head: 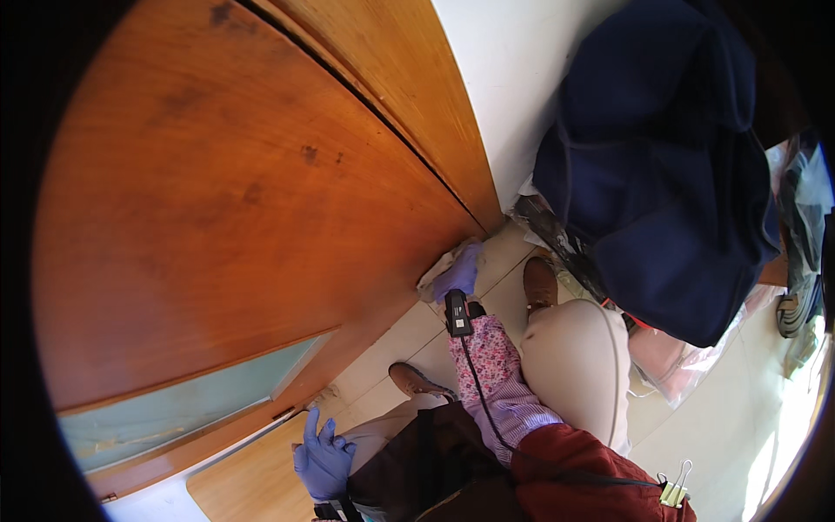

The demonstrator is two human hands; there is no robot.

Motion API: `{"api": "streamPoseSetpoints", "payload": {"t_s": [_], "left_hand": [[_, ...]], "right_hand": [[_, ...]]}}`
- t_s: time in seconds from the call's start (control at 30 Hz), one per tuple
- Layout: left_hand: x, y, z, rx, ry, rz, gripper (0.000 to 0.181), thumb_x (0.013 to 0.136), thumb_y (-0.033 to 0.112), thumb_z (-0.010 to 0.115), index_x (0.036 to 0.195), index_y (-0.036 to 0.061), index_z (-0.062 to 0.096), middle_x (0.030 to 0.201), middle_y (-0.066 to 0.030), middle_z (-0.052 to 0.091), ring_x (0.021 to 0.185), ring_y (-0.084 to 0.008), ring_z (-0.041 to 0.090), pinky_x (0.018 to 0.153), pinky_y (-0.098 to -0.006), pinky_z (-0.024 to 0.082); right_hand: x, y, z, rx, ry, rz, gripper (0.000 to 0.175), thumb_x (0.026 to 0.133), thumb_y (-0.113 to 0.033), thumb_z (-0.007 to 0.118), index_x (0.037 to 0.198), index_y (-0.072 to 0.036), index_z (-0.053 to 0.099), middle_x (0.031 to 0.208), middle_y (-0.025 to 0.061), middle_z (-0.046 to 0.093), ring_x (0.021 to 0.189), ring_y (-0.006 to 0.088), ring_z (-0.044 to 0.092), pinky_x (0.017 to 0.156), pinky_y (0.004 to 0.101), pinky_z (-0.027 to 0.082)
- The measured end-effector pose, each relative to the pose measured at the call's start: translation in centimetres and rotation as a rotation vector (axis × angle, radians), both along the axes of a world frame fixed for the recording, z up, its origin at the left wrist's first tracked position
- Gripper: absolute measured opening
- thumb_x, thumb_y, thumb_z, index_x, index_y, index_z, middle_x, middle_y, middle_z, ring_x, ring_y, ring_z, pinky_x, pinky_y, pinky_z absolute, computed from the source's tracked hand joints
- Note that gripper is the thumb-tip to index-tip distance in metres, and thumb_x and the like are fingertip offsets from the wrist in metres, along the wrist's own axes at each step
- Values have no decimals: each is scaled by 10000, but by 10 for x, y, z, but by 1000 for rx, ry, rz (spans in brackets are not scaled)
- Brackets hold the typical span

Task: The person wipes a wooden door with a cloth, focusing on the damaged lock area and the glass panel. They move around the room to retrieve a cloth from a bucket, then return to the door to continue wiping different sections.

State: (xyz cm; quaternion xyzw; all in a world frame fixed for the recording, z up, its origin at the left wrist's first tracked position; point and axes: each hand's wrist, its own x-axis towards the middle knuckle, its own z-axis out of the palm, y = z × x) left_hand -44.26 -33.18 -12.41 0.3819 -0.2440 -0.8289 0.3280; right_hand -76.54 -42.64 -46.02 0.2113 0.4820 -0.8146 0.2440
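My right hand [458,272], in a blue-violet disposable glove, presses a greyish cloth [430,277] against the bottom of a reddish-brown wooden door [215,215], just above the floor. The cloth is bunched and partly hidden beneath my palm. My left hand [323,457], gloved the same way, hangs at the lower left beside the door's edge. Its fingers are loosely bent and apart, and nothing is in it. Dark smudges [310,154] mark the door's surface. A pale glass panel [202,401] is set into the door on the left.
A lighter wooden door frame [417,85] meets a white wall [515,59]. Dark blue fabric [665,169] drapes over something at the right, near plastic-wrapped items [675,365]. My brown shoes [540,284] stand on pale floor tiles [385,336]. A cable [486,404] runs along my right sleeve.
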Motion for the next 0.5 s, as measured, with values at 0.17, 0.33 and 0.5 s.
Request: {"api": "streamPoseSetpoints", "payload": {"t_s": [0.17,0.33,0.5], "left_hand": [[9,-3,-5,44,100,-9,781,939,538,522,1541,134,231,1366,-181,555,988,-308,609,904,-496,433],[13,0,-4,73,158,25,785,948,553,488,1542,117,217,1369,-231,535,1043,-363,605,946,-539,424],[13,2,0,68,188,-1,760,956,512,476,1538,95,220,1383,-246,513,1065,-380,600,971,-557,431]], "right_hand": [[-39,5,-61,335,8,104,343,974,-214,436,1227,1,521,1205,137,546,1107,270,523,946,402,406],[-55,4,-54,1832,594,1184,414,938,-203,447,1271,28,531,1256,183,559,1160,318,529,998,466,384],[-19,11,51,2290,1033,1254,455,906,-169,447,1294,44,554,1277,216,586,1187,352,545,1020,524,380]]}}
